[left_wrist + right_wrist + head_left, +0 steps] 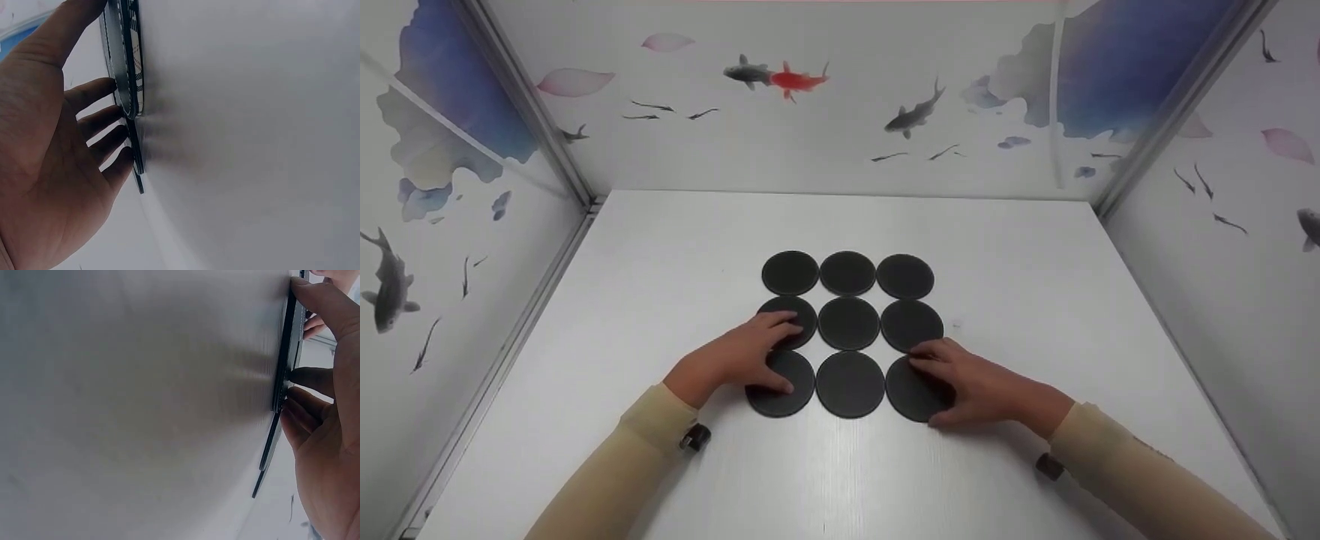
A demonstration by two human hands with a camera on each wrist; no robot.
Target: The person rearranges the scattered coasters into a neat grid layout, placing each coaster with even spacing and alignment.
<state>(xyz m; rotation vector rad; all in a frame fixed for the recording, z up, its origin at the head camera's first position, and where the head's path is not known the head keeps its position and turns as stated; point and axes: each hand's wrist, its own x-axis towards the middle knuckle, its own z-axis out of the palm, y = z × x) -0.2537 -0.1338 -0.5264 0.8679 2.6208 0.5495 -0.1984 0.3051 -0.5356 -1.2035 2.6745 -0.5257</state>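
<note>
Round black coasters with stitched rims lie flat in three rows of three, edges touching or nearly so. My left hand (750, 351) rests over the left column, fingertips on the middle-row left coaster (808, 324) and thumb on the front-left coaster (780, 405). In the left wrist view, its fingers are spread and gently bent beside a coaster (121, 62) seen edge-on. My right hand (979, 382) spans the front-right coaster (911, 390), thumb at its front edge and fingertips at its back edge. The right wrist view shows the thumb and index finger against that coaster's rim (285, 349).
The coasters lie on a white table (840, 480). White panels printed with fish and petals enclose it at the back (840, 150), left and right. The front-middle coaster (850, 386) lies between my hands.
</note>
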